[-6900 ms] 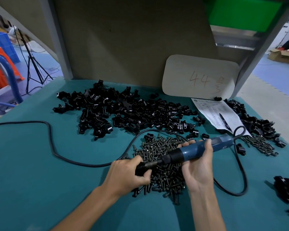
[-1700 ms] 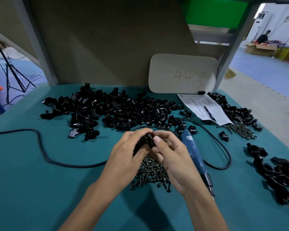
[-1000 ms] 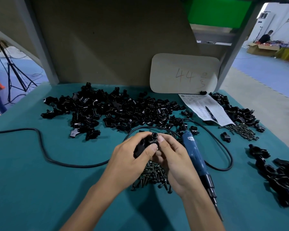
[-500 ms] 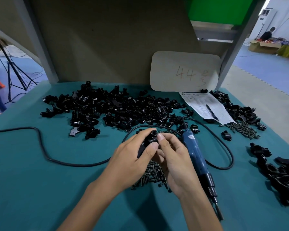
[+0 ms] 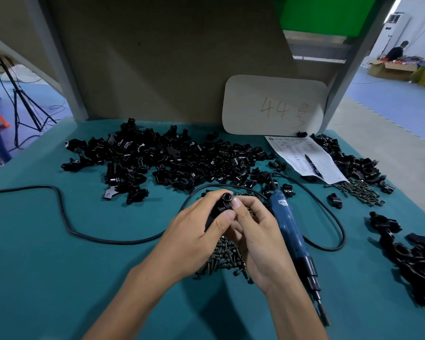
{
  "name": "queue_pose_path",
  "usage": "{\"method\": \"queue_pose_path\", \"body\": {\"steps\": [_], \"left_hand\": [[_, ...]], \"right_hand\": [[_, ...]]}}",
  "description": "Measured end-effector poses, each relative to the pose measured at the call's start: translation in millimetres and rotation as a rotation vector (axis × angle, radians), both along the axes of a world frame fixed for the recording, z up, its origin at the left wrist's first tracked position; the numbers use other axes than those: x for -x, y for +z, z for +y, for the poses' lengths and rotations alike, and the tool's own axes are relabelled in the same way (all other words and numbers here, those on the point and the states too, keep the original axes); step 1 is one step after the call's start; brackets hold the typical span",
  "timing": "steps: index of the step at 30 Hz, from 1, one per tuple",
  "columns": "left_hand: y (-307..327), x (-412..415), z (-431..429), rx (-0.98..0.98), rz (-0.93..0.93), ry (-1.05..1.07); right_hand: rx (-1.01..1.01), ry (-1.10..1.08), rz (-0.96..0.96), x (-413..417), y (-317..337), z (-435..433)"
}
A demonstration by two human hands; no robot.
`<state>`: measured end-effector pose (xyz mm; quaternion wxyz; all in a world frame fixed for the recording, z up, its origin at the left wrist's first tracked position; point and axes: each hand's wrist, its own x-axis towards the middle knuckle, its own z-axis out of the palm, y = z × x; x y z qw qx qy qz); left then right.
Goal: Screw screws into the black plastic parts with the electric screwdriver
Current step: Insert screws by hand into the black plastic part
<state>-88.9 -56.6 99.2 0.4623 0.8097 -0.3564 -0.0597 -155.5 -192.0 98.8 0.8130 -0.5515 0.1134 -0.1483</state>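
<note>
My left hand [image 5: 194,231] grips a black plastic part [image 5: 221,204] above the screw pile [image 5: 223,258], its round socket facing up. My right hand [image 5: 255,231] meets it from the right, with the fingertips pinching at the part's top; whether a screw sits between them is hidden. The blue electric screwdriver [image 5: 292,236] lies on the green table [image 5: 59,266] just right of my right hand, bit pointing toward me, untouched. A big heap of black parts [image 5: 172,163] spreads behind my hands.
The screwdriver's black cable [image 5: 66,224] loops across the table to the left and around the tool. A paper sheet with a pen [image 5: 304,160], a second screw pile [image 5: 358,192] and more black parts [image 5: 412,256] lie to the right. A card marked 44 [image 5: 275,106] leans on the back panel.
Earlier my right hand held the screwdriver against the part; now the tool lies on the table and both hands hold the part, raised slightly over the last second.
</note>
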Motion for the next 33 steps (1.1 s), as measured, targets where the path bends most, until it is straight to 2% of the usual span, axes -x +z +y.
{"method": "queue_pose_path", "body": {"steps": [19,22,24,26,28,30,33], "left_hand": [[-8.6,-4.8,0.7,0.011,0.024,-0.05],[-15.1,-9.3,1.1,0.009,0.04,-0.041],[-22.5,-15.7,1.9,-0.003,0.042,-0.013],[-31.3,-23.7,3.7,-0.043,0.027,0.045],[-41.1,-30.4,4.9,-0.083,0.025,0.085],[-52.0,-34.6,4.5,-0.101,0.006,0.125],[-69.3,-36.5,0.6,-0.074,-0.046,0.206]], "right_hand": [[-0.001,-0.004,0.015,-0.9,-2.3,2.8],[0.061,-0.001,0.035,-5.4,-10.5,0.3],[0.272,-0.083,0.082,-8.3,-19.8,-7.7],[0.799,-0.155,0.213,-12.1,-35.7,-24.4],[1.293,-0.028,0.427,-15.7,-55.8,-34.8],[1.467,0.019,0.507,-20.4,-73.5,-37.1],[1.477,-0.031,0.438,-28.8,-81.4,-36.6]]}}
